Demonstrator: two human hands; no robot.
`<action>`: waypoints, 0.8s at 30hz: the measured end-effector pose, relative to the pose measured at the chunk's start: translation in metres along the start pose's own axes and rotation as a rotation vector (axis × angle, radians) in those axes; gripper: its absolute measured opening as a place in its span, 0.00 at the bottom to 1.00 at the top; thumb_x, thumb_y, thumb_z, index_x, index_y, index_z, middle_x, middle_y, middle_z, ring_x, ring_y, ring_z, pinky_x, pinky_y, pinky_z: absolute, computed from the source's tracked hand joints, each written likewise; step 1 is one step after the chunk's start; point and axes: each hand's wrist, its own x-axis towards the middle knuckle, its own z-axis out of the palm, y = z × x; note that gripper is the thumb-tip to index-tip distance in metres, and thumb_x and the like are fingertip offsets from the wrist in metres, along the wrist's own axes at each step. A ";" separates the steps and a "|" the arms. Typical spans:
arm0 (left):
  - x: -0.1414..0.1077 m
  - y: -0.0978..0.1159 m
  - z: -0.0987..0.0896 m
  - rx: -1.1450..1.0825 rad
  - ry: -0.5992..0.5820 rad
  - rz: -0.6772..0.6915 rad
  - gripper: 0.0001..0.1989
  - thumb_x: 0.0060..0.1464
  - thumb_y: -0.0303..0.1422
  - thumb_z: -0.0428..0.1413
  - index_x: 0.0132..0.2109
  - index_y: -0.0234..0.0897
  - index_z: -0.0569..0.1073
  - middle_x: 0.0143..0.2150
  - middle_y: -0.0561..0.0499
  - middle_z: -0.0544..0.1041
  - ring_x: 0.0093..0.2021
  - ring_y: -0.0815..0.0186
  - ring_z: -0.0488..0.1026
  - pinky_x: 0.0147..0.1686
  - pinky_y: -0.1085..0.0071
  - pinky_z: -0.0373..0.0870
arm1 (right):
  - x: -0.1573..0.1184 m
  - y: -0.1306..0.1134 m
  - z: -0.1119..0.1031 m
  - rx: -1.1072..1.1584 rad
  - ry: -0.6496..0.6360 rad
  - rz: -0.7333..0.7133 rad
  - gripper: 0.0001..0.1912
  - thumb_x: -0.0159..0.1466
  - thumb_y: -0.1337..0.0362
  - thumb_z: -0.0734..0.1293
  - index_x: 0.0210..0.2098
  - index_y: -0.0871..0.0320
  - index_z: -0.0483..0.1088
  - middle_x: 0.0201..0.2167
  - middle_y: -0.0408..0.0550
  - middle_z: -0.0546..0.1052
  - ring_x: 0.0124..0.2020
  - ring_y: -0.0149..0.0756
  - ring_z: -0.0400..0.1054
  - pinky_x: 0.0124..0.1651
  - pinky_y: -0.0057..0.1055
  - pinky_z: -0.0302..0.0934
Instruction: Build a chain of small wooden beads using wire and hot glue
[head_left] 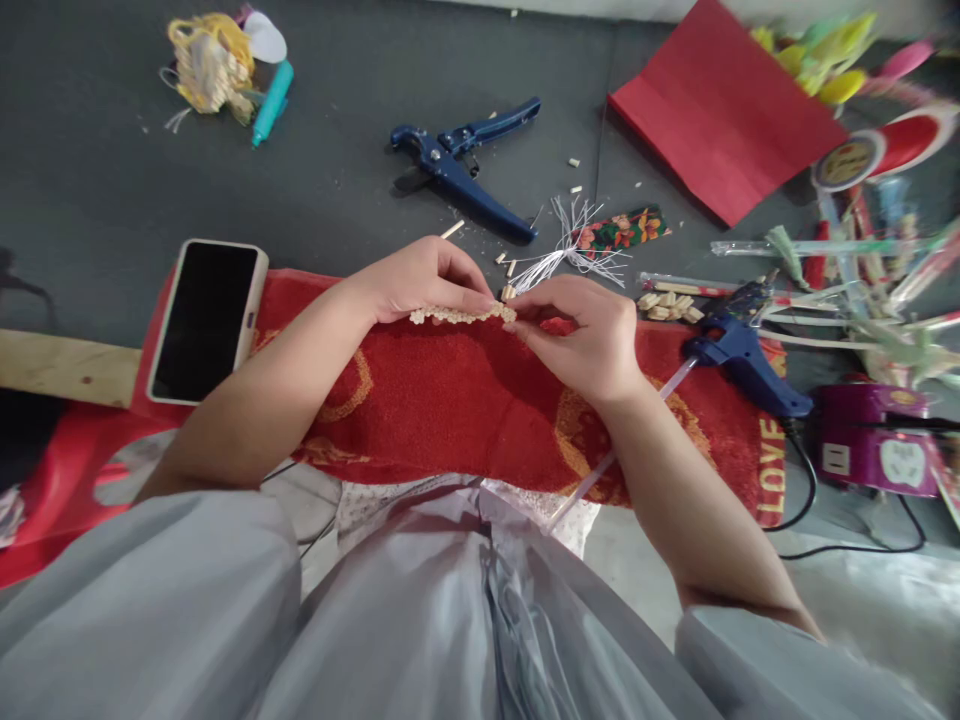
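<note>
Over the red towel (450,410), my left hand (420,275) is closed on a narrow, bumpy strip of small pale tube-like pieces (463,316), pinching it from above. The strip lies roughly level, its left end showing below my palm. At its right end, my right hand (589,330) is closed, thumb and forefinger pinching the tip. Whether a separate small piece is between those fingertips is hidden. Just beyond my fingertips lie white strands (559,258) tied to a floral fabric strip (624,232). Loose pale pieces (667,306) lie right of my right hand.
A blue cutter (472,180) lies beyond my hands. To the right are a blue glue gun (739,350) with its stick under my forearm, a purple power block (870,440) and red paper (731,110). A phone (208,320) lies left; a teal pen (272,103) is farther back.
</note>
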 end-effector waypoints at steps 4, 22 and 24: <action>0.000 0.000 0.000 0.045 -0.008 0.033 0.12 0.48 0.39 0.67 0.35 0.35 0.84 0.27 0.52 0.80 0.28 0.71 0.75 0.30 0.75 0.64 | -0.001 0.001 0.000 0.036 0.002 0.046 0.03 0.60 0.67 0.72 0.34 0.55 0.80 0.32 0.44 0.83 0.33 0.35 0.77 0.38 0.33 0.75; -0.003 0.002 -0.002 0.103 -0.052 0.027 0.12 0.48 0.40 0.67 0.35 0.36 0.85 0.27 0.50 0.80 0.30 0.68 0.76 0.32 0.72 0.66 | -0.001 0.006 0.000 0.047 -0.045 -0.020 0.03 0.62 0.67 0.72 0.33 0.53 0.80 0.34 0.45 0.84 0.36 0.37 0.78 0.43 0.36 0.75; -0.003 0.002 -0.002 0.118 -0.060 0.033 0.12 0.48 0.40 0.66 0.36 0.35 0.85 0.27 0.50 0.80 0.30 0.68 0.76 0.33 0.72 0.66 | 0.000 0.006 0.001 0.058 -0.047 -0.027 0.04 0.62 0.67 0.72 0.33 0.53 0.80 0.34 0.45 0.84 0.37 0.37 0.79 0.43 0.36 0.75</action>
